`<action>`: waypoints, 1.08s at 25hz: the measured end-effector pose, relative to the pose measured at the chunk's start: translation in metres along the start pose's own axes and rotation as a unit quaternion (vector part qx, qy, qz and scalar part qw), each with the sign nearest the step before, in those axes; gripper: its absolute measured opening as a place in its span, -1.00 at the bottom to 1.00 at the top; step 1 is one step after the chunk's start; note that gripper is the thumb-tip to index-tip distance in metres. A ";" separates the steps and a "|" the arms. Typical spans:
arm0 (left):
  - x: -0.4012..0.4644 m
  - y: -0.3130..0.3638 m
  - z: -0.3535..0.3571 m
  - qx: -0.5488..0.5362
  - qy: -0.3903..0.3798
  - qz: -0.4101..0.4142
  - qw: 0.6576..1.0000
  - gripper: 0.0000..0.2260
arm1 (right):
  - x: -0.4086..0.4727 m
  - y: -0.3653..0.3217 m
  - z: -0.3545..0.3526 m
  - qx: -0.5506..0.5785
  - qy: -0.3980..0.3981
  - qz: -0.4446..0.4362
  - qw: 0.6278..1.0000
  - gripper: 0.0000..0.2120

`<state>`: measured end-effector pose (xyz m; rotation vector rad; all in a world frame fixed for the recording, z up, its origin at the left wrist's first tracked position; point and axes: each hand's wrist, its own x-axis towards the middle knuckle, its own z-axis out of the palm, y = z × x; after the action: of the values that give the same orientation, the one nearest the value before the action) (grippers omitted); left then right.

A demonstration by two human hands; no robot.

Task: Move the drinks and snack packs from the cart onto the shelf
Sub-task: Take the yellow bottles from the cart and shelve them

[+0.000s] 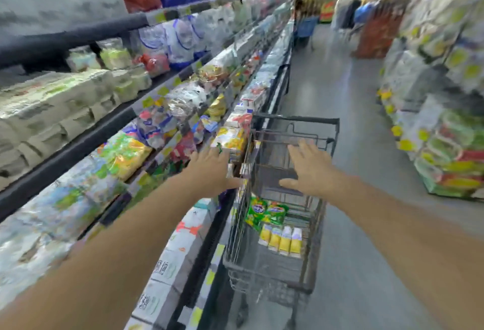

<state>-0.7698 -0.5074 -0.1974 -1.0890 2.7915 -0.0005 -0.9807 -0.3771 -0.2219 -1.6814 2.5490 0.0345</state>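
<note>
A dark wire cart (309, 276) stands in the aisle against the shelf (68, 151) on the left. In its basket lie two green snack packs (267, 213) and, just nearer, a row of several yellow-and-white drink bottles (284, 240). My left hand (212, 170) hovers by the cart's left rim, close to the shelf edge, fingers spread and empty. Over the cart's upper basket, my right hand (310, 170) is spread open, holding nothing. The picture is blurred.
The shelf's tiers are packed with bagged and boxed goods, with white cartons (167, 272) at floor level. Stacked goods (445, 120) line the aisle's right side. Grey floor runs ahead, where a person (348, 7) and a blue cart (305, 26) stand far off.
</note>
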 end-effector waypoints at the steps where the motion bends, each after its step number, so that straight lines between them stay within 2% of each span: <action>1: 0.021 0.016 0.002 0.001 0.002 0.016 1.000 -0.18 | 0.004 0.020 0.007 0.005 -0.004 0.015 1.000 -0.03; 7: 0.135 0.079 0.039 -0.016 -0.025 0.096 0.995 -0.20 | 0.039 0.100 0.051 0.049 -0.044 0.111 0.992 -0.12; 14: 0.243 0.077 0.127 -0.024 -0.122 0.149 0.981 -0.21 | 0.115 0.110 0.124 0.115 -0.128 0.161 0.972 -0.25; 19: 0.289 0.068 0.218 -0.091 -0.244 0.111 0.959 -0.28 | 0.169 0.101 0.205 0.157 -0.187 0.193 0.950 -0.28; 21: 0.319 0.068 0.302 -0.133 -0.297 0.072 0.943 -0.30 | 0.204 0.105 0.281 0.188 -0.206 0.225 0.934 -0.35; 23: 0.319 0.066 0.319 -0.141 -0.311 0.055 0.938 -0.32 | 0.204 0.105 0.295 0.212 -0.208 0.255 0.920 -0.44; 27: 0.334 0.070 0.434 -0.156 -0.360 0.005 0.920 -0.33 | 0.228 0.109 0.416 0.268 -0.246 0.333 0.870 -0.51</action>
<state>-1.0012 -0.6585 -0.6759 -0.8843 2.1566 0.7150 -1.1442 -0.5148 -0.6585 -0.4746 2.2921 -0.1627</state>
